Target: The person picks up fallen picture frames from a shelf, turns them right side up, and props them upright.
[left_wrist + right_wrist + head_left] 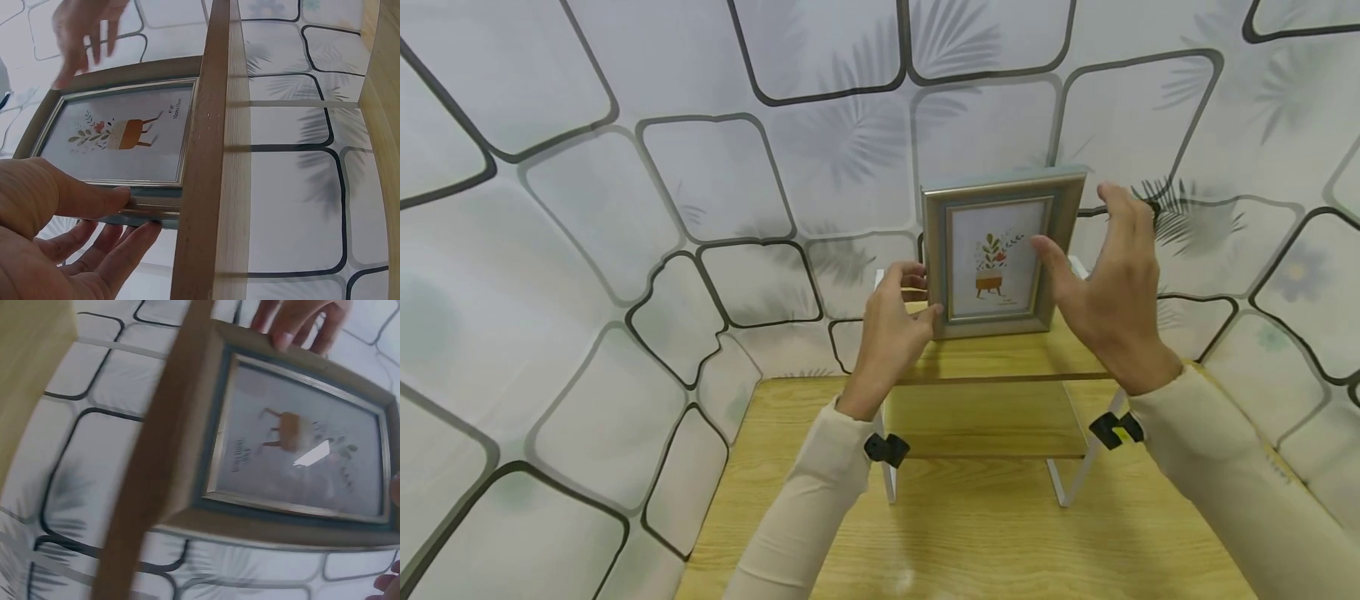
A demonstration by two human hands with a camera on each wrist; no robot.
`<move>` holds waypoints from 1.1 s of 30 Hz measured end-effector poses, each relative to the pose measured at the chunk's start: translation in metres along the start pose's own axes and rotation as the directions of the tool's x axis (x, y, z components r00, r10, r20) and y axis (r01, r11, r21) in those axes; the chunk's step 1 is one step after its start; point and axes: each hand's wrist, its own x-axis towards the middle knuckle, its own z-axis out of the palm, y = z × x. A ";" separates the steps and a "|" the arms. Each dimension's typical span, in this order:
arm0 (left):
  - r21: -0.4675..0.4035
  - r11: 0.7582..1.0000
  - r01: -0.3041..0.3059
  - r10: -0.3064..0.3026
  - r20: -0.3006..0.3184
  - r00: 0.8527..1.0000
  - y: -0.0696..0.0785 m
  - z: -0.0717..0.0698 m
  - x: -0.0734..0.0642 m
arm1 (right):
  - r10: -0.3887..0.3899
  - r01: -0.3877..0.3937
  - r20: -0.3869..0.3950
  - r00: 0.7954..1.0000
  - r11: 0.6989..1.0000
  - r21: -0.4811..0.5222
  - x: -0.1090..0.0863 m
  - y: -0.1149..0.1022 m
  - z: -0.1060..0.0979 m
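A picture frame with a potted-plant print stands upright on the upper board of a two-tier wooden shelf, itself on a wood-grain table. Above the shelf's left side, the left hand pinches the frame's lower left edge. Above the shelf's right side, the right hand spreads thumb and fingers apart; whether it touches the frame, I cannot tell. Behind the shelf is a patterned wall.
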 end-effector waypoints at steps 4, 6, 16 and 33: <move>0.006 1.000 0.008 -0.008 0.010 1.000 0.000 -0.001 -0.001 | -0.105 0.105 -0.048 0.993 0.994 -0.013 0.018 -0.020 0.001; 0.011 1.000 0.011 -0.011 0.015 1.000 0.000 -0.003 -0.001 | -0.162 0.161 -0.035 0.986 0.986 -0.032 0.026 -0.031 0.003; 0.043 0.999 -0.028 0.026 0.029 0.999 0.000 -0.006 -0.001 | -0.192 0.221 0.210 0.959 0.968 -0.124 0.042 -0.068 0.028; 0.031 0.999 -0.043 0.042 0.025 0.999 -0.001 -0.007 -0.003 | -0.169 0.239 0.280 0.945 0.941 -0.238 0.039 -0.077 0.039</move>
